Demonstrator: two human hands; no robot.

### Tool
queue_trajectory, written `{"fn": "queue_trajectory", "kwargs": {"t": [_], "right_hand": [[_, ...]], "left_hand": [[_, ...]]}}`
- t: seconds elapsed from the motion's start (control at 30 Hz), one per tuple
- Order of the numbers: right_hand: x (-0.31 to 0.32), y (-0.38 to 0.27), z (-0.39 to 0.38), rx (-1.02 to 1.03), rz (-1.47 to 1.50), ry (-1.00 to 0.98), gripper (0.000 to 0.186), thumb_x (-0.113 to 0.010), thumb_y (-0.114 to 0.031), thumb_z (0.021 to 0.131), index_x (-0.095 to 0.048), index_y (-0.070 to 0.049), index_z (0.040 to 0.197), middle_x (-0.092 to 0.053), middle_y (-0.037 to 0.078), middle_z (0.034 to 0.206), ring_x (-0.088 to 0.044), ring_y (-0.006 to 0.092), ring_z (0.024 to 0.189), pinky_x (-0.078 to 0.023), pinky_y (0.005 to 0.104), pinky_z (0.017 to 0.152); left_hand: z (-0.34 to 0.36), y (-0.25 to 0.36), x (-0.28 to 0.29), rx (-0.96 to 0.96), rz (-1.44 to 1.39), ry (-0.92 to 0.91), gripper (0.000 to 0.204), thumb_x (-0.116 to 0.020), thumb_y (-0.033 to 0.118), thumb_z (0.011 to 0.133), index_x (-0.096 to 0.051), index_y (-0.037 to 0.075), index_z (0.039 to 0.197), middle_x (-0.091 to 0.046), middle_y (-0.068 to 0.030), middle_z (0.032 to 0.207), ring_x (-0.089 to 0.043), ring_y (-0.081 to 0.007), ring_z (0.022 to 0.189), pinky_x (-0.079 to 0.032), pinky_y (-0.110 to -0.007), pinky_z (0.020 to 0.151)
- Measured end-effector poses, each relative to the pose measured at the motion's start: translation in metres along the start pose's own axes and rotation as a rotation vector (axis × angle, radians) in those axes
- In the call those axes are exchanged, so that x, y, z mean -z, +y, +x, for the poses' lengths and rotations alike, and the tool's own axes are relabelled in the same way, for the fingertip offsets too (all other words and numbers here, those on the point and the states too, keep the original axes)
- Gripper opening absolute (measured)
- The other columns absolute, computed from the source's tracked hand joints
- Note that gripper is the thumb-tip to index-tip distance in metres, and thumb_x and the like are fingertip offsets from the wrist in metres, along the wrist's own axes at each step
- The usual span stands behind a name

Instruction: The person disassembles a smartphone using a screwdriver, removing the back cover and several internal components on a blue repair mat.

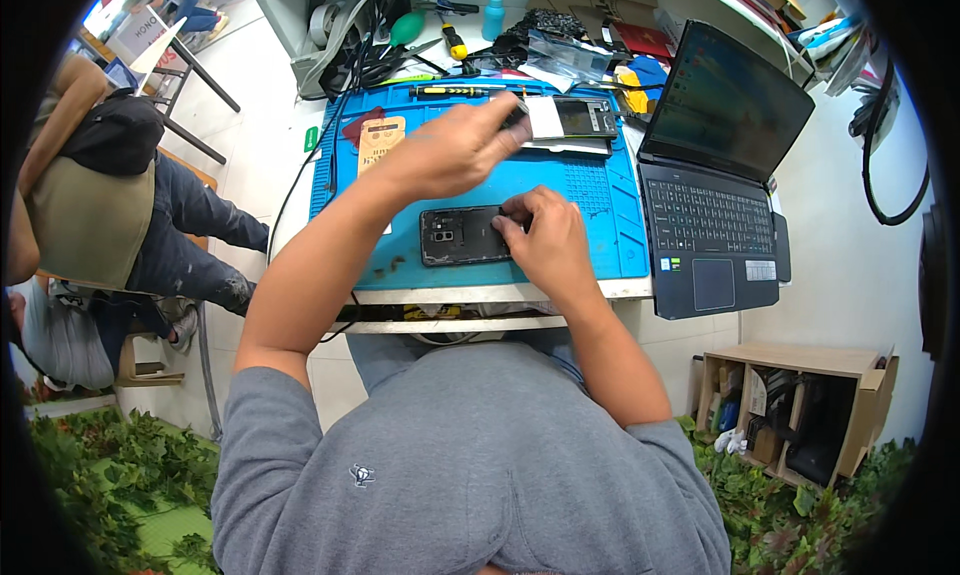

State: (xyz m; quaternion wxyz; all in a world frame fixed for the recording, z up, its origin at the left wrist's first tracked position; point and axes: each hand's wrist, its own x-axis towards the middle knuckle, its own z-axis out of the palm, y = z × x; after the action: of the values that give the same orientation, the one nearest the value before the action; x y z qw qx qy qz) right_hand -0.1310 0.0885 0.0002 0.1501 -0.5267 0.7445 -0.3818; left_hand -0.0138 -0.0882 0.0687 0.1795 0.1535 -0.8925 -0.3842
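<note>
A black smartphone (460, 237) lies camera side up on the blue work mat (400, 200), near the mat's front edge. My right hand (548, 237) is closed on the phone's right end, thumb and fingers pinching it. Farther back, my left hand (465, 145) reaches over the mat with its fingertips pressed together. Something small and dark seems to be between them, but I cannot make it out. Just right of those fingertips sits an opened phone (585, 118) with a white piece (545, 118) beside it.
An open laptop (710, 220) stands at the right. Along the back are screwdrivers (453, 43), a green blower bulb (407, 28), a blue bottle (494, 15) and tangled cables (365, 50). A wooden card (380, 140) lies under my left forearm. Another person (110, 175) sits at the left.
</note>
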Motion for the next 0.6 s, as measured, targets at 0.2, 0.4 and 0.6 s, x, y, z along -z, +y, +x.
{"fn": "queue_trajectory", "kwargs": {"t": [0.2,0.4,0.6], "right_hand": [[-0.001,-0.005,0.015,-0.007,-0.155,-0.042,0.009,-0.079,-0.009,0.090,-0.079,0.000,0.090,-0.077,0.020,0.097,-0.074,0.0400,0.096,-0.055,0.0538,0.090],[-0.004,-0.017,0.016,0.108,-0.299,-0.043,0.014,-0.071,-0.007,0.093,-0.074,0.006,0.094,-0.075,0.027,0.099,-0.073,0.0457,0.094,-0.060,0.0553,0.089],[-0.007,-0.022,0.018,0.087,-0.319,-0.103,0.015,-0.066,-0.007,0.097,-0.068,0.008,0.096,-0.075,0.032,0.093,-0.075,0.0500,0.090,-0.059,0.0598,0.085]], "left_hand": [[-0.050,0.006,0.047,0.029,-0.146,0.217,0.027,-0.055,0.030,0.121,-0.064,0.005,0.124,-0.060,-0.0006,0.087,-0.059,-0.0107,0.078,-0.056,-0.030,0.070],[-0.094,-0.003,0.055,0.121,-0.114,0.304,0.024,-0.056,0.028,0.121,-0.063,0.005,0.122,-0.057,-0.0001,0.084,-0.056,-0.0097,0.074,-0.051,-0.028,0.070],[-0.110,-0.012,0.041,0.120,-0.170,0.354,0.029,-0.057,0.033,0.120,-0.063,0.005,0.122,-0.064,-0.0063,0.086,-0.059,-0.0146,0.070,-0.050,-0.032,0.067]]}}
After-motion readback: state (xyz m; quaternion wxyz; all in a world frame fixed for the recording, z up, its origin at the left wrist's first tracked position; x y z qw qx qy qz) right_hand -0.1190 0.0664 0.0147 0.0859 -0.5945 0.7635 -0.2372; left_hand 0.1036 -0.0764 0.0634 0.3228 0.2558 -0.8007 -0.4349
